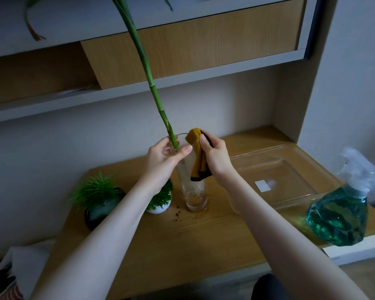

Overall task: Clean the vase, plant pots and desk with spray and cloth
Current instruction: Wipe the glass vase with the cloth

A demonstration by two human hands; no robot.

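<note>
A tall clear glass vase [195, 191] stands on the wooden desk [182, 241], with a long green stalk [147, 72] leaning out of it to the upper left. My left hand [162, 161] grips the vase's rim on its left side. My right hand [214, 156] holds a folded mustard-yellow cloth [196, 154] with dark edging against the rim and upper right side of the vase. Two small plant pots stand left of the vase: a dark one [100, 211] and a white one [160, 204]. A spray bottle [342, 211] of blue-green liquid stands at the desk's right edge.
A clear plastic tray [290, 169] lies on the desk to the right of the vase. Brown droplets [178, 213] mark the desk by the vase's base. Shelves and a wooden cabinet [193, 46] hang overhead. A wall closes the right side.
</note>
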